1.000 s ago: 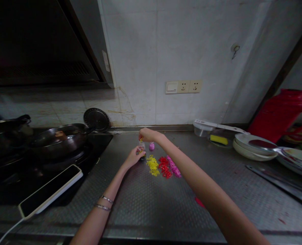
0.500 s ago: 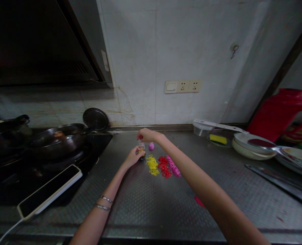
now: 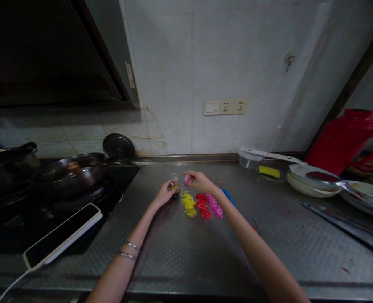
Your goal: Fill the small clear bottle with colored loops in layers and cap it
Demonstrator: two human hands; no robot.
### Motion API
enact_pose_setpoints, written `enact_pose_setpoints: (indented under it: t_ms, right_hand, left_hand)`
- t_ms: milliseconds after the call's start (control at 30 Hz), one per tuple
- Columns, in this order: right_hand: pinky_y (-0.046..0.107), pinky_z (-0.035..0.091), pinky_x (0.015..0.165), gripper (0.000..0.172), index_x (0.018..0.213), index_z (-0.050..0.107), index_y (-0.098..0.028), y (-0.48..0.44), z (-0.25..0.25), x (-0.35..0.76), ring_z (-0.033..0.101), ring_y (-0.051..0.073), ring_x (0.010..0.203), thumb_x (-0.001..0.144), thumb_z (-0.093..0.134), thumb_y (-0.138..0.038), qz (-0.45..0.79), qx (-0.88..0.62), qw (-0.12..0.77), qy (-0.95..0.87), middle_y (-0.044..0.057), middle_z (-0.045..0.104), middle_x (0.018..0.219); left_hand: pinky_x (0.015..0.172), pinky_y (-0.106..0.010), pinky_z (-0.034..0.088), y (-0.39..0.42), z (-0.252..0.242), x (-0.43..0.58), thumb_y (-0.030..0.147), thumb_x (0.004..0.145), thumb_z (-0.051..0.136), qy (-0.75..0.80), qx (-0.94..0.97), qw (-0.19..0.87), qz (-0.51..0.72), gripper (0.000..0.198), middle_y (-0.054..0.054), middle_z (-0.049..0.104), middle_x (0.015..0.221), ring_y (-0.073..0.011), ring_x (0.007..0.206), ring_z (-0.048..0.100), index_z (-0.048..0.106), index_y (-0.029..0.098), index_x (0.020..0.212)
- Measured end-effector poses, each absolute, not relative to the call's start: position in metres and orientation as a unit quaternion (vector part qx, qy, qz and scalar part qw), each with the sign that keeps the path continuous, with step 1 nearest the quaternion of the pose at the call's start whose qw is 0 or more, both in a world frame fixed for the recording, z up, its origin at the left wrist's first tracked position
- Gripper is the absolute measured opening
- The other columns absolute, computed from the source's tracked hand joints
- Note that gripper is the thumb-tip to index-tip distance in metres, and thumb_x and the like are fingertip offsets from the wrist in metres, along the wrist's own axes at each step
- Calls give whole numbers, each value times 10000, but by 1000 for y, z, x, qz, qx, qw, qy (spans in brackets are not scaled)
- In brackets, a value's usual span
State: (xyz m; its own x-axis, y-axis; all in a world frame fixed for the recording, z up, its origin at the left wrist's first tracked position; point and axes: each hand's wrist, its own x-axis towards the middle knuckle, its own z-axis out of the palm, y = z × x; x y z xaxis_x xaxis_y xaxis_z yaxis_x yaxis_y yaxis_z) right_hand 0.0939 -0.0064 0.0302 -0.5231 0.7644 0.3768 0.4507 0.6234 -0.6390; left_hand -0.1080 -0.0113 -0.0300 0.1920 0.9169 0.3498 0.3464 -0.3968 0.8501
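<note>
My left hand [image 3: 165, 193] is closed round a small clear glass bottle [image 3: 174, 177] that stands upright on the counter, with dark and yellow bits in its lower part. To the right of the bottle, the fingers of my right hand [image 3: 199, 181] are closed on a small pink object [image 3: 186, 180], whose kind I cannot make out. Nearer to me lie small heaps of bits like little rubber bands: a yellow heap [image 3: 189, 204], a red heap [image 3: 203, 206] and a pink heap [image 3: 214, 205]. A blue heap [image 3: 228, 196] is partly behind my right forearm.
On the left, a phone-like device [image 3: 63, 235] with a white cable lies by the black stove [image 3: 123, 181], where a pan [image 3: 71, 179] stands. Stacked bowls [image 3: 309, 188], a yellow sponge [image 3: 269, 171], a long dark utensil [image 3: 337, 221] and a red flask [image 3: 340, 141] are on the right.
My right hand has moved from above the bottle's mouth to the right and down onto the small pink object. The blue heap has come into view. My left hand stays on the bottle.
</note>
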Motion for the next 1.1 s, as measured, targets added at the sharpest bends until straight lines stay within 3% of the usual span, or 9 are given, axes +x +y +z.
enact_pose_setpoints:
  t_ms: [133, 333, 433, 733, 1100]
  right_hand:
    - [210, 431, 656, 350, 1023, 634, -133, -14, 18, 102, 581, 124, 699, 683, 564, -178, 215, -389, 260, -857, 48, 660, 819]
    - [231, 420, 661, 487, 1024, 654, -198, -33, 5, 107, 601, 196, 813, 607, 665, -450, 146, -454, 107, -872, 73, 664, 944]
    - [234, 414, 703, 430, 972, 673, -203, -39, 3, 104, 592, 213, 879, 622, 656, -451, 125, -463, 80, -874, 81, 661, 977]
    - [218, 392, 745, 229, 911, 679, -182, -45, -6, 97, 593, 177, 871, 758, 534, -273, 122, -428, 106, -889, 80, 671, 926]
    - [203, 391, 691, 193, 848, 670, -165, -47, -10, 96, 594, 145, 765, 782, 489, -172, 153, -395, 194, -885, 66, 671, 852]
  left_hand:
    - [792, -285, 427, -9, -32, -109, 311, 724, 590, 455, 708, 301, 449, 253, -53, 618, 859, -166, 827, 565, 573, 130, 900]
    - [800, -291, 430, -8, -35, -110, 321, 712, 608, 453, 700, 308, 459, 276, -61, 630, 874, -166, 820, 572, 579, 131, 910]
    - [809, -292, 428, -8, -36, -110, 321, 716, 607, 447, 702, 308, 461, 276, -65, 629, 880, -167, 831, 572, 577, 130, 913]
    - [812, -301, 430, -8, -36, -110, 313, 713, 613, 446, 702, 307, 464, 264, -64, 627, 870, -171, 833, 575, 581, 130, 899]
    - [811, -297, 425, -9, -35, -109, 303, 709, 611, 450, 699, 306, 465, 237, -62, 629, 866, -170, 839, 571, 580, 134, 873]
